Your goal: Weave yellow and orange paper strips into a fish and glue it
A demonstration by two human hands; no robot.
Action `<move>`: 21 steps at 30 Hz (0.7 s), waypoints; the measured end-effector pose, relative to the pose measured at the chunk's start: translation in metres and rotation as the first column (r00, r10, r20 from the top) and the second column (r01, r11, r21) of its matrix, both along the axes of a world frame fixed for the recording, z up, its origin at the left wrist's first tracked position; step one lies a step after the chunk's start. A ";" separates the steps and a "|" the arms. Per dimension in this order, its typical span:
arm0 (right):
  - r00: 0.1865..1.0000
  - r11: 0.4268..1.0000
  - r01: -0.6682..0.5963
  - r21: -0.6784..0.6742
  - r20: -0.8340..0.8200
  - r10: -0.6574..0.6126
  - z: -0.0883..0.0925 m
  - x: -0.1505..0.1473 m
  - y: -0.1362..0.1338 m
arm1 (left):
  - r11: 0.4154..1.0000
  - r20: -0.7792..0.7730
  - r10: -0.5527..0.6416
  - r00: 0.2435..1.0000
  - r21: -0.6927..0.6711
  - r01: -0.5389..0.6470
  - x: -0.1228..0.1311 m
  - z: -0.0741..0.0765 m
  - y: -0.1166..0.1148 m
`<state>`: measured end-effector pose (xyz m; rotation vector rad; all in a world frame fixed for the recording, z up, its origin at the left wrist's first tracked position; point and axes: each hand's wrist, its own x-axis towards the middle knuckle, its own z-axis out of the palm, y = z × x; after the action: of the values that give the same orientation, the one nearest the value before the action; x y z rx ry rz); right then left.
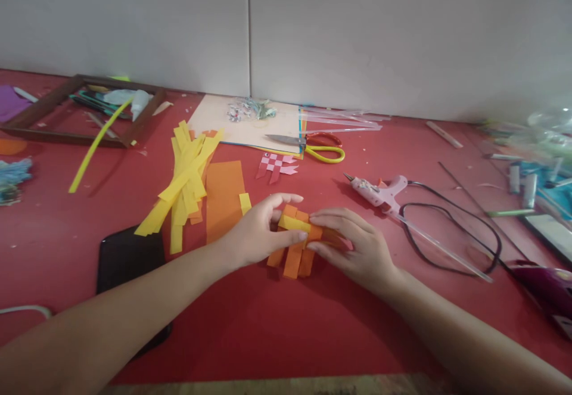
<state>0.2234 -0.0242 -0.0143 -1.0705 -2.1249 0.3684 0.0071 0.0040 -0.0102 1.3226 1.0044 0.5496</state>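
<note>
Between my two hands is a small weave of orange and yellow paper strips (294, 253), its loose ends hanging toward the front edge. My left hand (263, 228) grips it from the left, thumb lying across the yellow strip. From the right, my right hand (353, 243) pinches its other side between thumb and fingers. Left of my hands lie an orange sheet (224, 195) and a heap of yellow strips (187, 180), with a few orange ones among them. Beyond my hands rests a woven pink paper fish (277, 165).
Scissors (319, 145) lie partly on cream sheets (214, 118) at the back. A pink glue gun (379, 193) with a looped black cable sits at right. A black phone-like slab (129, 261) is partly under my left forearm. A brown frame (44, 136) holding tools stands far left.
</note>
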 end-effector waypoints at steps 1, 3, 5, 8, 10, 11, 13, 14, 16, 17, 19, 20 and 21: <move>1.000 1.000 0.004 -0.027 -0.010 -0.005 0.000 0.000 0.000 | 1.000 -0.007 -0.004 1.000 0.000 0.004 0.000 0.000 0.000; 0.999 0.997 0.006 -0.077 -0.042 -0.009 -0.001 0.000 0.001 | 1.000 -0.016 -0.013 1.000 -0.005 0.013 -0.001 -0.001 0.000; 0.997 0.991 0.009 -0.130 -0.076 -0.019 0.000 0.000 0.001 | 1.000 -0.001 -0.025 1.000 -0.018 0.025 -0.001 -0.001 -0.001; 0.988 0.969 0.038 -0.243 -0.136 -0.073 0.001 0.000 0.000 | 0.998 0.052 -0.036 0.998 -0.043 0.038 0.000 -0.001 -0.002; 0.965 0.929 0.059 -0.364 -0.216 -0.146 0.001 -0.001 0.001 | 0.998 0.066 -0.036 0.997 -0.048 0.039 0.001 -0.001 -0.002; 0.944 0.901 0.062 -0.430 -0.266 -0.192 0.001 -0.001 0.002 | 0.998 0.064 -0.036 0.997 -0.044 0.039 0.001 -0.001 -0.002; 0.891 0.842 0.062 -0.536 -0.351 -0.289 0.001 -0.002 0.003 | 0.998 0.070 -0.044 0.997 -0.044 0.047 0.001 -0.002 -0.002; 0.864 0.818 0.063 -0.572 -0.379 -0.332 0.000 -0.002 0.004 | 0.997 0.077 -0.053 0.996 -0.049 0.057 0.001 -0.002 -0.002; 0.818 0.774 0.067 -0.630 -0.409 -0.404 0.000 -0.003 0.005 | 0.996 0.070 -0.073 0.995 -0.047 0.076 0.000 -0.003 -0.002; 0.797 0.751 0.063 -0.658 -0.420 -0.434 0.000 -0.003 0.006 | 0.996 0.052 -0.083 0.995 -0.034 0.085 -0.001 -0.003 -0.002; 0.754 0.698 0.038 -0.715 -0.438 -0.490 -0.001 -0.003 0.007 | 0.994 0.016 -0.105 0.994 -0.006 0.105 -0.002 -0.002 -0.002; 0.734 0.672 0.023 -0.740 -0.444 -0.514 -0.001 -0.003 0.007 | 0.993 0.012 -0.116 0.993 0.000 0.116 -0.002 -0.001 -0.003; 0.716 0.648 0.011 -0.761 -0.447 -0.536 -0.002 -0.003 0.008 | 0.992 0.017 -0.126 0.992 -0.001 0.126 -0.002 0.000 -0.003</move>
<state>0.2202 -0.0166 -0.0163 -1.4209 -1.1124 1.2927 0.0048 0.0010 -0.0099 1.3675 0.9007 0.4627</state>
